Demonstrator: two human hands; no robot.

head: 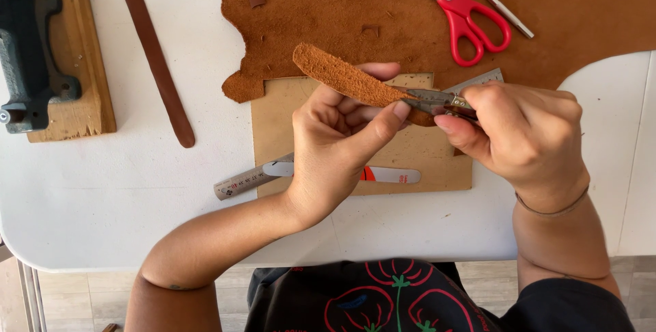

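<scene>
Two hands work above a white table (102, 188). The left hand (338, 144) pinches one rough tan leather strip (345, 77) between thumb and fingers, held in the air. The right hand (526, 134) is closed around one small metal tool (441, 101) whose tip meets the strip's end. Beneath lie one cardboard sheet (437, 168) and one steel ruler (246, 181). Farther off: one dark strap (157, 62), one red scissors (468, 17), one large hide (383, 10), one iron block (31, 51).

L hand (335, 144) w/ leather strip (345, 77), R hand (523, 134) w/ snips (437, 101)
</scene>
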